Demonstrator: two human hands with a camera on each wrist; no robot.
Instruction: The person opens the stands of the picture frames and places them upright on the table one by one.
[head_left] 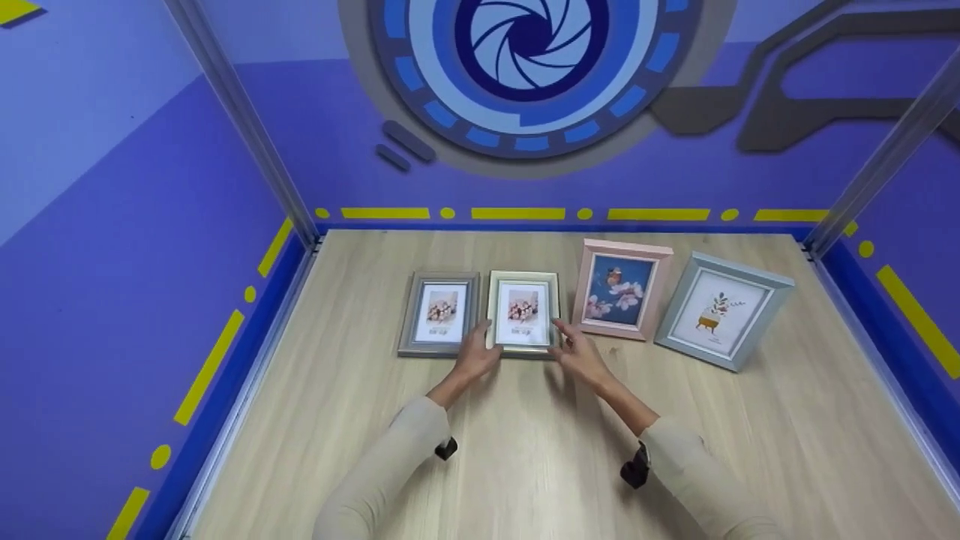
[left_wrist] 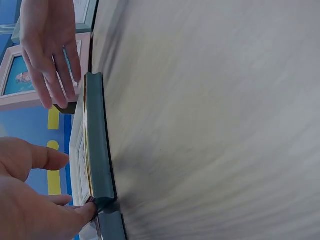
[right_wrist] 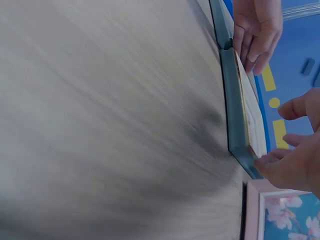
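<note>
Gold frame (head_left: 523,315), centre, is perhaps needing straightening between spread left grip (head_left: 478,352) and right grip (head_left: 579,356), pink one (head_left: 621,291) and blue one (head_left: 724,311) already standing.

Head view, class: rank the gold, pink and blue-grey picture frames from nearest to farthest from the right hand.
1. Gold frame: at the right hand, on its left.
2. Pink frame: beyond the hand, slightly right.
3. Blue-grey frame: farthest right.

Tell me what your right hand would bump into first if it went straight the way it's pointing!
Probably the pale gold picture frame: my right hand's fingertips are right at its edge. I can't tell whether they all touch it.
</note>
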